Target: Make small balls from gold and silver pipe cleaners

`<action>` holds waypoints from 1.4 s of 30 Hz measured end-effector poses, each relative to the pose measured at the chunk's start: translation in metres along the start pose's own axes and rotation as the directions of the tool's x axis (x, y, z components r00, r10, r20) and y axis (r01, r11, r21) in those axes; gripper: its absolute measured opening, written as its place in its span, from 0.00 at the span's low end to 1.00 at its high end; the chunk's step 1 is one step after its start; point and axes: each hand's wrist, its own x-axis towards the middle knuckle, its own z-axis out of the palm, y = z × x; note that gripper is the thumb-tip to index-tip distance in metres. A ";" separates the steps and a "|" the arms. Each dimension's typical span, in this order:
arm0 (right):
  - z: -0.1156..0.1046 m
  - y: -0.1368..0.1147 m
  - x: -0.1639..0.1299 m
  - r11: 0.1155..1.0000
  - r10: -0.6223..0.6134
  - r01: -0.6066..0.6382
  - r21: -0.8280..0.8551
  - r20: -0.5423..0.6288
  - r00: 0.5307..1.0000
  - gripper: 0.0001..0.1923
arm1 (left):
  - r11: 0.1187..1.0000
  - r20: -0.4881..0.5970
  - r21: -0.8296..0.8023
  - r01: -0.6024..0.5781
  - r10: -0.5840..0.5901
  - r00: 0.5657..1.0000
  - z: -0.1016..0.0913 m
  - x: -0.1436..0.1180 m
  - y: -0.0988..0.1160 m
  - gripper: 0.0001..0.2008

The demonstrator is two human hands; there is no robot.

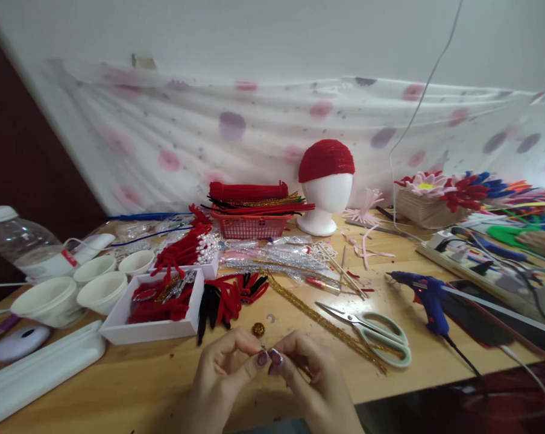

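L hand (229, 374) & R hand (311, 374), wrists (207, 416) cut off at bottom: both grips pinched on 1 tiny piece (264, 348), mostly hidden, type unclear. Table edge (417, 381) runs just R of R wrist; wood shows L, up to white box (152, 333). Gold ball (258, 329) just ahead. Scissors (356, 319) by gold strips (313, 310) crowd R side; then glue gun (428, 295), cord (462, 358) trailing to edge. Another person's hand (541, 242), far R, cut off. Behind: red basket (254, 228), foam head (329, 199).

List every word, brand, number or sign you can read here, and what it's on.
No text is legible.
Bottle label: red-and-white, too blurred to read.
Small red-ended tube: any print is too small to read.
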 end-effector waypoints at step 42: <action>-0.029 -0.013 0.016 0.960 0.085 -0.122 0.253 0.153 0.985 0.13 | 0.899 0.230 0.398 -0.182 0.094 0.969 0.009 0.001 0.016 0.10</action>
